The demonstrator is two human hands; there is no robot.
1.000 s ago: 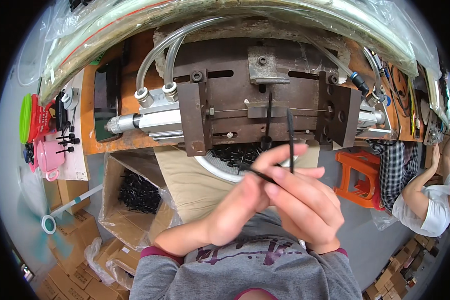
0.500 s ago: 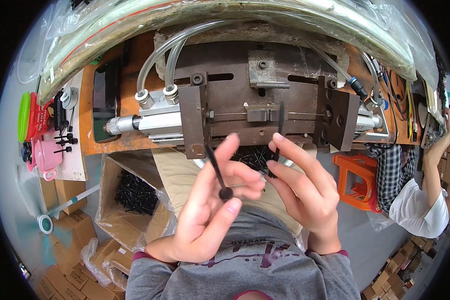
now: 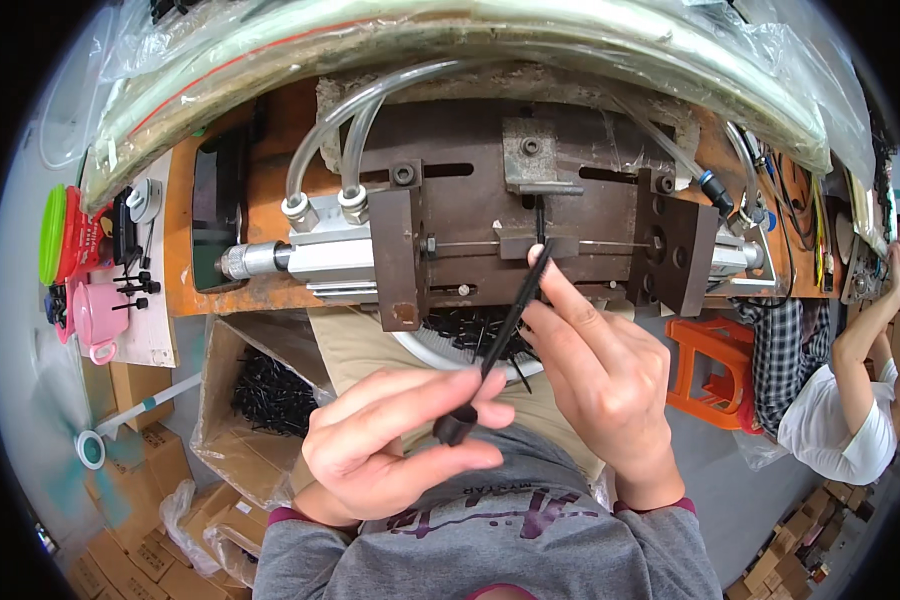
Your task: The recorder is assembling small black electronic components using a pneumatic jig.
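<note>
A long thin black rod with a round cap (image 3: 456, 426) at its lower end lies between the fingers and thumb of my left hand (image 3: 395, 430). It slants up to the right, its tip crossing in front of my right index fingertip. My right hand (image 3: 600, 365) reaches to the metal fixture (image 3: 470, 215) with its index finger stretched out. That fingertip touches the lower end of another black rod (image 3: 540, 212), which stands in the fixture's middle block (image 3: 566, 246) and runs up to a bolted bracket (image 3: 530, 155). My right thumb is hidden.
Below the fixture's front edge lies a pile of black rods (image 3: 470, 330). An open carton (image 3: 270, 450) at left holds more. Air cylinders (image 3: 335, 250) with clear hoses flank the fixture. An orange stool (image 3: 705, 365) and another person (image 3: 840, 420) are at right.
My right hand has brought its rod into the fixture's middle, with the index fingertip at its end. My left hand has turned inward, its rod now slanting up to the right instead of left.
</note>
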